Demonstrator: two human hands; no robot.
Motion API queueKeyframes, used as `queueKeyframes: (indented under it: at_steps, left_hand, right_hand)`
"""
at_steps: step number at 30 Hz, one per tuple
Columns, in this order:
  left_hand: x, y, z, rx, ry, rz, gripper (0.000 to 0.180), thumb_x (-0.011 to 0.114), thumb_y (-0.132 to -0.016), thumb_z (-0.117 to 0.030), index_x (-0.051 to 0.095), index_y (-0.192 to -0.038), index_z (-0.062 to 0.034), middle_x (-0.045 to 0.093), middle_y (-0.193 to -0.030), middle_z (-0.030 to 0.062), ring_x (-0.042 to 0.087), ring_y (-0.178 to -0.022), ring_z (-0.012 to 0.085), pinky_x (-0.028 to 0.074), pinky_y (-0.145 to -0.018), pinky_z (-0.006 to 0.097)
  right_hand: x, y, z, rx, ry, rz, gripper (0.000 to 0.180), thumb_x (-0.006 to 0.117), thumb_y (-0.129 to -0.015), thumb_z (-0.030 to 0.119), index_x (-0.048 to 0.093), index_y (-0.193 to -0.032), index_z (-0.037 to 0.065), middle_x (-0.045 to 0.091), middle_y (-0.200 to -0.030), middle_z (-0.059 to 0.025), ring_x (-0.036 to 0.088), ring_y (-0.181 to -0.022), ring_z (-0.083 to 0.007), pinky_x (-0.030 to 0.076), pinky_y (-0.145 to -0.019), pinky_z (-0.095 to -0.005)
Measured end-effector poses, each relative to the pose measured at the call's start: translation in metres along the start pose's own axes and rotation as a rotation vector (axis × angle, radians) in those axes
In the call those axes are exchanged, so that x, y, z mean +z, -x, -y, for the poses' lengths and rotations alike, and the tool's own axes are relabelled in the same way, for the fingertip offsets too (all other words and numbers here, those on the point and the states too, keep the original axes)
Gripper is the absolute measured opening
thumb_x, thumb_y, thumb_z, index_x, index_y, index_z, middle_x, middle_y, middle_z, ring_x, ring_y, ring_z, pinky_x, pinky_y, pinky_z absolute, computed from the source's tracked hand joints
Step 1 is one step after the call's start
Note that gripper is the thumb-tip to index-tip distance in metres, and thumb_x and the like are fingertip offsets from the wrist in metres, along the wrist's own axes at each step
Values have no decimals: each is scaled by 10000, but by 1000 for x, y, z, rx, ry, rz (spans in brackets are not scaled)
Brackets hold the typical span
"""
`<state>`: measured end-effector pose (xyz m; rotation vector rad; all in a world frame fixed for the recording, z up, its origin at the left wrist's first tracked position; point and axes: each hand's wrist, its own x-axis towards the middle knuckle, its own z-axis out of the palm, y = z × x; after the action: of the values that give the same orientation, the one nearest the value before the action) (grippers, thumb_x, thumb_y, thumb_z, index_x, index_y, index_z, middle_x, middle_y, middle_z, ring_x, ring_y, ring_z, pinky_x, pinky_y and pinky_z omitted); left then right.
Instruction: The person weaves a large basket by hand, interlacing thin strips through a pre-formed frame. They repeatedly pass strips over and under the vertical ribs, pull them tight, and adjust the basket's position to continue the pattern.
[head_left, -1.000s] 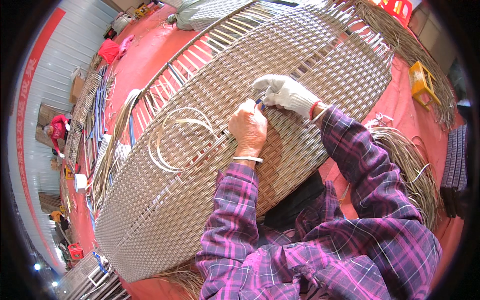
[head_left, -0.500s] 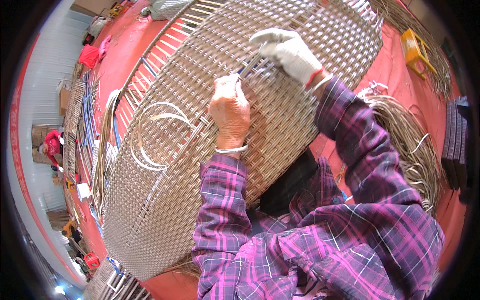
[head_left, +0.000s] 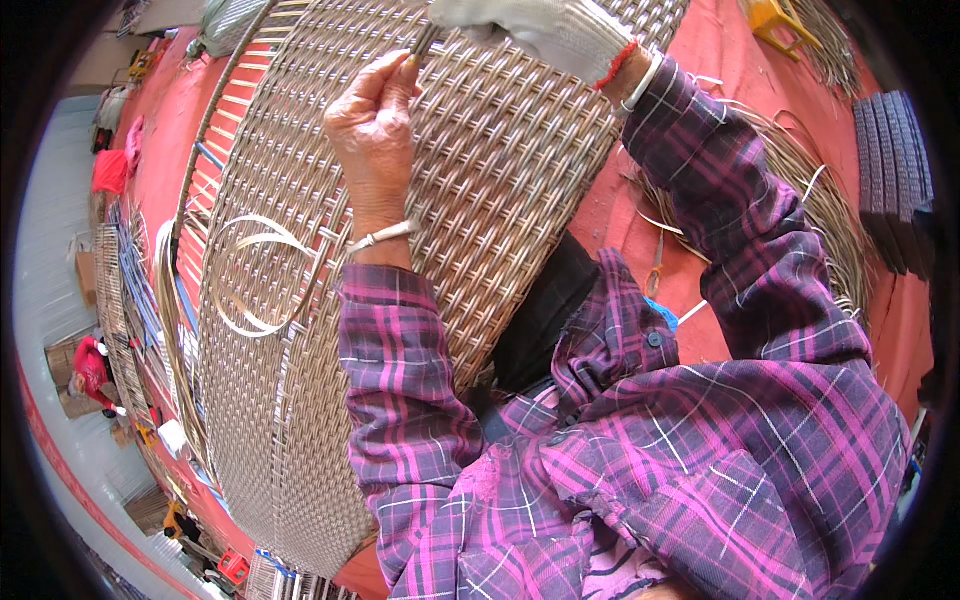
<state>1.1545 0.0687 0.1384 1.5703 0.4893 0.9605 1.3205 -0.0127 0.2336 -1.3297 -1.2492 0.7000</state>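
Note:
A large curved panel woven from brown wicker strips (head_left: 480,180) lies in front of me, tilted toward the upper right. My bare left hand (head_left: 372,135) is over its upper part, thumb and forefinger pinched on a short dark strip (head_left: 427,42). That strip runs up from the fingertips toward my right hand (head_left: 545,28). In a white knit glove, the right hand is closed at the top edge of the view; what its fingers hold is hidden. Left of my left wrist, a pale loose strip (head_left: 262,226) curls in loops over the weave.
Bare frame slats (head_left: 205,165) show along the panel's left edge. A bundle of loose strips (head_left: 790,170) and scissors (head_left: 655,275) lie on the red floor covering at right. Beyond are stacked grey pieces (head_left: 893,180) and a yellow stool (head_left: 782,25). Another person (head_left: 92,372) works far left.
The view has shifted, so the panel fills it differently. Both hands now sit higher and further left in the picture, with the glove partly cut off by the top edge.

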Motion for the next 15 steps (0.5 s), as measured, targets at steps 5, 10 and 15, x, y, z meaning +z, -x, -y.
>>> queueKeyframes:
  at_steps: [5,10,15]
  left_hand:
    - [-33,17,-12,131,-689,-95,97,631,-906,-116,691,-907,-40,673,-794,158,653,-678,334,494,-601,414]
    - [-37,24,-23,7,-805,-20,139,625,-908,-180,674,-832,-75,654,-723,136,640,-664,351,478,-590,447]
    - [-29,12,-23,7,-1021,21,212,632,-896,-253,665,-801,-66,656,-707,150,652,-679,357,477,-607,457]
  right_hand:
    - [12,25,-27,222,248,-37,286,648,-921,195,666,-1175,65,712,-1018,-36,634,-879,-98,513,-821,-267]
    - [21,24,-50,193,497,66,313,620,-907,153,660,-1217,135,707,-1132,-63,676,-1019,-198,514,-921,-321]
    - [35,5,-49,137,1016,334,438,625,-886,170,549,-1317,146,684,-1116,-123,677,-986,-279,533,-879,-378]
